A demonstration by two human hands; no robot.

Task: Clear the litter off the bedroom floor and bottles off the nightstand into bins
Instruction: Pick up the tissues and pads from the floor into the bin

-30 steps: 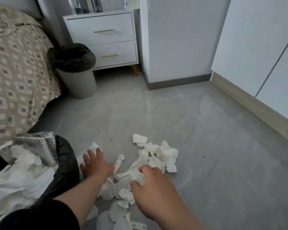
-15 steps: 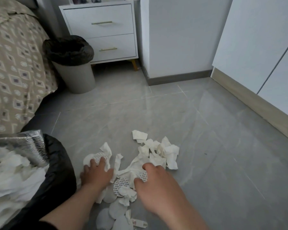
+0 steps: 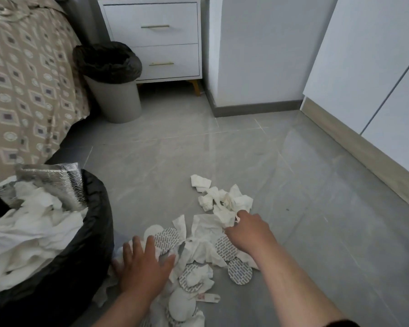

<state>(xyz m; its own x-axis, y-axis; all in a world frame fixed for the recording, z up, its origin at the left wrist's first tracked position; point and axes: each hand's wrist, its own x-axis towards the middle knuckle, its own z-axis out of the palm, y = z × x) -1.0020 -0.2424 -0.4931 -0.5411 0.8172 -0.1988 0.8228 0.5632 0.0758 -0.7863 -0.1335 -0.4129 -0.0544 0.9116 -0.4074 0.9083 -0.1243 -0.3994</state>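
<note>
A heap of crumpled white tissues and round printed foil seals lies on the grey tile floor in front of me. My left hand rests flat, fingers spread, on the left side of the heap. My right hand reaches into the tissues, fingers curled around crumpled paper. At lower left a black-lined bin stands close, filled with white tissue and a silver foil bag. The nightstand stands at the back; its top is cut off by the frame.
A second grey bin with a black liner stands by the nightstand and the patterned bed. White wardrobe doors line the right side, and a white wall pillar juts out behind.
My right hand has moved forward and right into the tissue clump. My left hand has slid back and spread flat. The view has pulled back slightly.
</note>
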